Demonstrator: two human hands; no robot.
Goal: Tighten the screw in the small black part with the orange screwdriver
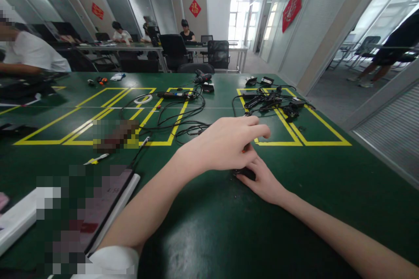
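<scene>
My right hand [267, 182] rests low over the table with its fingers closed around a small black object [246, 174], whose kind I cannot make out. My left hand [227, 143] arches across the top of it, its fingers bent down and hiding most of the object. A speck of orange shows just under the left fingers. Whatever the left fingertips pinch is hidden behind the hand. The two hands touch or overlap at the object. Black cables [191, 129] lie right behind my left hand.
Yellow tape outlines mark the green table [203, 226]. Black brackets and parts [266, 100] are heaped at back right. A power drill [203, 77], a black rod-shaped tool [175, 95] and a white ring [143, 99] lie farther back. A phone-like screen [109, 202] is at left. People sit beyond.
</scene>
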